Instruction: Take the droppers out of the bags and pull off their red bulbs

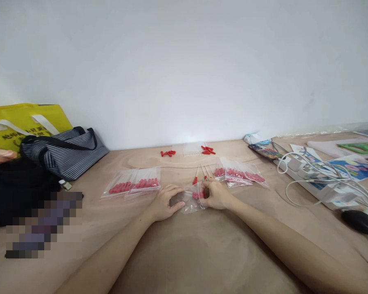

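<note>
Between my hands is a clear plastic zip bag [190, 204], low over the table. My left hand [165, 203] is at its left side, thumb and fingers curved around that edge. My right hand [217, 194] pinches red-handled thin rods [198, 195] at the bag's right side; whether their ends are inside the bag I cannot tell. Just beyond, loose rods with red handles [195, 180] lie with pale shafts pointing away. Filled bags of such rods rest to the left [145, 183] and right [236, 173].
Farther back lie two small piles of red pieces [168, 153] [208, 150] and a flat clear bag [192, 149]. A striped bag [67, 151] and yellow bag [53, 116] stand left. Tangled white cables [317, 173], a power strip [309, 188] and a black mouse [360, 221] lie right.
</note>
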